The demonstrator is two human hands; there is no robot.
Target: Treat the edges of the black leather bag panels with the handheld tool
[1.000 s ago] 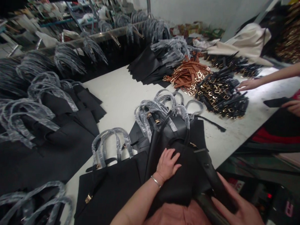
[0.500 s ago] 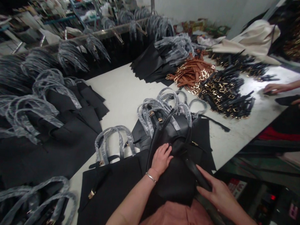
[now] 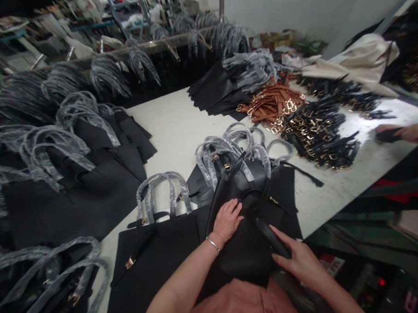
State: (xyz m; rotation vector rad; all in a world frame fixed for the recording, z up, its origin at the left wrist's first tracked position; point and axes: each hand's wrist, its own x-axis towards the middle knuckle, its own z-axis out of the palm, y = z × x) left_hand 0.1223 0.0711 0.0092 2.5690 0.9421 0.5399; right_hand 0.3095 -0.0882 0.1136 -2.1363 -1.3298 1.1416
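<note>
A black handbag (image 3: 241, 250) lies in front of me with its handles toward the far side. My left hand (image 3: 227, 219), with a silver bangle at the wrist, grips the bag near its top edge, the fingers bent over the leather. In my right hand (image 3: 296, 262) is a black tube-shaped tool (image 3: 273, 237), its front end at the bag just right of my left fingers. The tool's rear part is dark and hard to make out. Beyond the bag sit several plastic-wrapped handles (image 3: 209, 159) with gold buckles. Another black bag panel (image 3: 156, 251) lies to the left.
Black panels with wrapped handles (image 3: 72, 183) are stacked at left. Brown straps (image 3: 272, 104) and black straps (image 3: 321, 133) with gold hardware are piled at the back right, near a cream cloth (image 3: 359, 57). At the right edge, a co-worker's hand (image 3: 411, 133) holds something black.
The tool in my right hand has shifted slightly left along the bag. My left hand stays on the bag. The co-worker's hand has moved, and the view has turned a little.
</note>
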